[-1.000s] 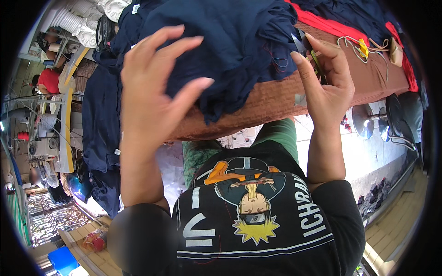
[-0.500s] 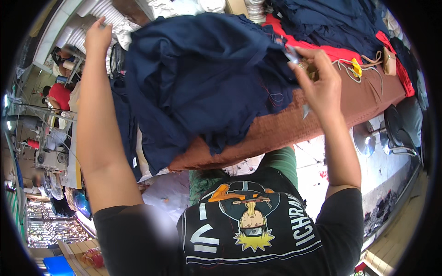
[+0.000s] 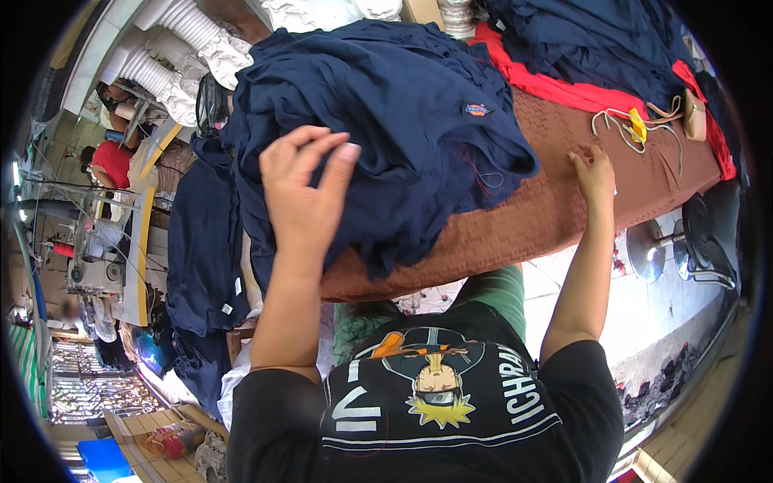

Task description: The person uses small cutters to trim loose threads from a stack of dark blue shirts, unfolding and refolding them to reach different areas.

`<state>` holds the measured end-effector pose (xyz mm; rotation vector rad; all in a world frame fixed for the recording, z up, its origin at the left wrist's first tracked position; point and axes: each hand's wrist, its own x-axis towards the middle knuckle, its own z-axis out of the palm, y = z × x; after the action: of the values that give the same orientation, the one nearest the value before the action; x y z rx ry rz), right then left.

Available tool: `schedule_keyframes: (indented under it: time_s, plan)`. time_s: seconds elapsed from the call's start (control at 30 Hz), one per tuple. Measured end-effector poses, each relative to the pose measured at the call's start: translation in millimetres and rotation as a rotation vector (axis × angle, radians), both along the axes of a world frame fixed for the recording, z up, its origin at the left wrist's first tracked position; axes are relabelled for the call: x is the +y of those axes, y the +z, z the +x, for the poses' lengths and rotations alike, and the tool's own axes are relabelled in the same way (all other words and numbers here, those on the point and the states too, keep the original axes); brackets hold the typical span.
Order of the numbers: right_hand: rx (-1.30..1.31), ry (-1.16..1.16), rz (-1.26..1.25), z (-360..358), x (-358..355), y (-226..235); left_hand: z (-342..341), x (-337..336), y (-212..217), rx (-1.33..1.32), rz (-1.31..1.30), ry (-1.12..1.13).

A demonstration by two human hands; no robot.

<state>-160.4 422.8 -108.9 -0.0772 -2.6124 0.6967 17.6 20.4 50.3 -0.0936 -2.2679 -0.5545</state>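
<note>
With its fingers parted, the left hand (image 3: 302, 189) was held empty above the navy garment (image 3: 378, 97), which was heaped on the brown-covered worktop (image 3: 551, 173). The right hand (image 3: 594, 171) was loosely curled nearby, its grip too small to judge; beyond it, red cloth (image 3: 555, 91) and a yellow piece (image 3: 638, 126) were seen.

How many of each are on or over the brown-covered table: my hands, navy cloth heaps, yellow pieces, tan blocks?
Hands: 2 (left hand, right hand)
Navy cloth: 2 (front heap, upper-right heap)
Yellow piece: 1
Tan block: 1
Total: 6
</note>
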Motion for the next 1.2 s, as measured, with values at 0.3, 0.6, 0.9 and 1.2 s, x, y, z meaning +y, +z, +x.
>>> schedule_keyframes:
  time_s: [0.3,0.6,0.9,1.2]
  plan:
    - [0.069,0.606,-0.38,52,-96,72,2,-1,15,0.171,0.537,-0.361]
    - [0.042,0.846,-0.919,69,-94,142,53,-91,92,0.376,1.015,-0.609]
    - [-0.002,1.027,-0.557,104,-89,138,65,-85,-7,0.467,0.795,-0.431]
    - [-0.006,1.165,-0.38,123,-65,184,87,-99,51,0.41,0.734,-0.732]
